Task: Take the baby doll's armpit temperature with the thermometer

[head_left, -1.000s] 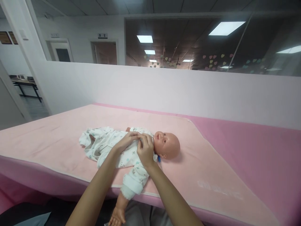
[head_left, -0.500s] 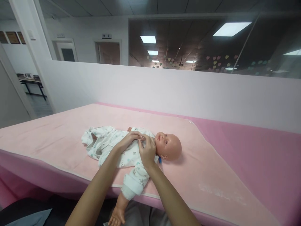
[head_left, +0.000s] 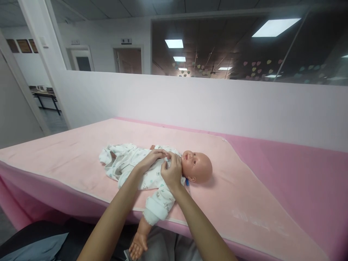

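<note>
A baby doll [head_left: 198, 166] lies on its back, its bald head to the right. It wears a white patterned baby romper [head_left: 152, 179]. My left hand [head_left: 152, 159] rests over the doll's chest from the left, fingers bent and their tips on the romper's front. From the right my right hand [head_left: 173, 172] reaches the same spot near the neckline, thumb and fingers curled around a bit of the cloth. The fingertips of both hands meet there, partly hiding the fabric between them. The doll's near arm [head_left: 141, 235] hangs over the front edge.
A pale pink mat [head_left: 231, 203] covers the table over a darker pink cloth [head_left: 285, 163]. Behind it runs a low white partition [head_left: 203, 105] with a window above. A small blue piece [head_left: 187, 182] shows beside the doll's neck.
The view has shifted slightly, so the scene sits a little further right. My right thumb and fingers are a little further apart at the romper's front; my left hand stays close by.
</note>
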`<state>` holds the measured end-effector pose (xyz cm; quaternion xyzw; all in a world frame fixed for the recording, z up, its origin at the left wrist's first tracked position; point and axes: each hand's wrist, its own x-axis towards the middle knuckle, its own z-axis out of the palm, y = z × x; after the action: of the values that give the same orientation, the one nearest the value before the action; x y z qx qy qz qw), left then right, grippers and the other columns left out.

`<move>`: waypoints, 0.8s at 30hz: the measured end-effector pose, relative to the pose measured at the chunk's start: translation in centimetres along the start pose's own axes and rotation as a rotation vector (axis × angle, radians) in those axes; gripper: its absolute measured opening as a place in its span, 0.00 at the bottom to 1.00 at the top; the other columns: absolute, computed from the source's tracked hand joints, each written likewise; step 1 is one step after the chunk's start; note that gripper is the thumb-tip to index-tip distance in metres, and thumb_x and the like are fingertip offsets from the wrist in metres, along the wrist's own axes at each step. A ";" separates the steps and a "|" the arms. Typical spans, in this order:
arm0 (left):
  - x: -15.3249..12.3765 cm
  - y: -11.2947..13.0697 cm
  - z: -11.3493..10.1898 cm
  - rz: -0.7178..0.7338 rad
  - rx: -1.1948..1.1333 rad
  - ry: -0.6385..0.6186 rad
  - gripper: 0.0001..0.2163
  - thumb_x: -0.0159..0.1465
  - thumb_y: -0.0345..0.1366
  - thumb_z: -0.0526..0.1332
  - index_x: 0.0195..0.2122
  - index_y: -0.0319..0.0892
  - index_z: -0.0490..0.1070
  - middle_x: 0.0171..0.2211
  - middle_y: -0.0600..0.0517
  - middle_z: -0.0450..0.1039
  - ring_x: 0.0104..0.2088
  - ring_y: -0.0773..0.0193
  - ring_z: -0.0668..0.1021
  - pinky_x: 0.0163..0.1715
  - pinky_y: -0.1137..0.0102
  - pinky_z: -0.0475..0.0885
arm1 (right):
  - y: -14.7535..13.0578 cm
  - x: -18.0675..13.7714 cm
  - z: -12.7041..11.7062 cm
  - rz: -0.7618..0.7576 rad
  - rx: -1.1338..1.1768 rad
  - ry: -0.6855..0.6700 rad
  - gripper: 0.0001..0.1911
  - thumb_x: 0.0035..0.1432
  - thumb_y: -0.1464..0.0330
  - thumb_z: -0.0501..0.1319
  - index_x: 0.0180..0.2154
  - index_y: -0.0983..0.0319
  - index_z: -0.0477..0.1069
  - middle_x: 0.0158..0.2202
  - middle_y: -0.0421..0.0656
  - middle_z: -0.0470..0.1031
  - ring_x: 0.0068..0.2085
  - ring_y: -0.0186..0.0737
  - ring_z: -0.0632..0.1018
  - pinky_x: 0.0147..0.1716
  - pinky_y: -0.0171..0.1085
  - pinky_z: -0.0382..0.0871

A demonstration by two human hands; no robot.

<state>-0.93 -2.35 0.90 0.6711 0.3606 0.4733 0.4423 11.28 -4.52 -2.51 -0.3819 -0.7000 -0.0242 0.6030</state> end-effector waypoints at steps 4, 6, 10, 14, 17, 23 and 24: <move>0.1 0.0 -0.1 0.001 0.009 -0.011 0.07 0.51 0.34 0.56 0.27 0.40 0.72 0.32 0.51 0.73 0.39 0.59 0.73 0.50 0.64 0.60 | 0.0 0.0 0.0 0.011 0.026 -0.007 0.19 0.44 0.79 0.50 0.40 0.62 0.64 0.33 0.44 0.68 0.37 0.41 0.69 0.37 0.39 0.65; 0.1 -0.1 -0.1 -0.006 0.018 0.001 0.07 0.51 0.34 0.56 0.27 0.41 0.72 0.31 0.51 0.73 0.38 0.59 0.73 0.49 0.63 0.60 | 0.0 0.0 0.0 0.013 0.040 -0.008 0.18 0.45 0.79 0.50 0.40 0.62 0.65 0.32 0.43 0.69 0.36 0.40 0.69 0.37 0.38 0.65; 0.0 -0.3 -0.2 -0.039 0.021 0.024 0.06 0.51 0.35 0.56 0.28 0.41 0.71 0.31 0.52 0.73 0.38 0.60 0.73 0.48 0.64 0.61 | 0.0 0.1 0.0 0.020 0.057 -0.007 0.15 0.46 0.78 0.50 0.37 0.62 0.65 0.31 0.43 0.68 0.35 0.40 0.69 0.36 0.37 0.64; 0.1 -0.5 -0.1 -0.051 -0.007 0.033 0.06 0.51 0.36 0.58 0.29 0.40 0.71 0.30 0.53 0.72 0.36 0.62 0.72 0.46 0.65 0.62 | 0.2 0.1 0.0 0.020 0.071 -0.009 0.11 0.46 0.78 0.49 0.32 0.61 0.63 0.29 0.41 0.67 0.34 0.39 0.68 0.35 0.37 0.63; 0.1 -0.6 -0.1 -0.069 -0.056 0.034 0.07 0.50 0.37 0.60 0.30 0.40 0.70 0.29 0.54 0.71 0.34 0.63 0.72 0.43 0.66 0.63 | 0.3 0.1 0.1 0.027 0.073 -0.008 0.08 0.46 0.78 0.49 0.28 0.60 0.61 0.27 0.40 0.66 0.33 0.38 0.68 0.34 0.36 0.63; -0.1 -0.4 0.0 -0.058 -0.058 0.038 0.08 0.50 0.37 0.60 0.31 0.40 0.70 0.30 0.54 0.71 0.35 0.62 0.72 0.44 0.66 0.63 | 0.2 0.0 0.1 0.046 0.061 -0.031 0.10 0.47 0.78 0.49 0.30 0.61 0.63 0.28 0.41 0.67 0.32 0.38 0.68 0.34 0.36 0.63; -0.2 -0.3 0.1 -0.047 -0.053 0.045 0.08 0.50 0.37 0.60 0.30 0.41 0.70 0.30 0.54 0.71 0.36 0.62 0.72 0.45 0.66 0.62 | 0.2 0.0 0.1 0.046 0.061 -0.035 0.11 0.47 0.78 0.49 0.31 0.61 0.64 0.29 0.41 0.68 0.33 0.38 0.69 0.34 0.36 0.63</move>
<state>-0.95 -2.42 0.52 0.6397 0.3735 0.4869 0.4628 11.33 -4.37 -2.57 -0.3794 -0.7020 0.0177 0.6025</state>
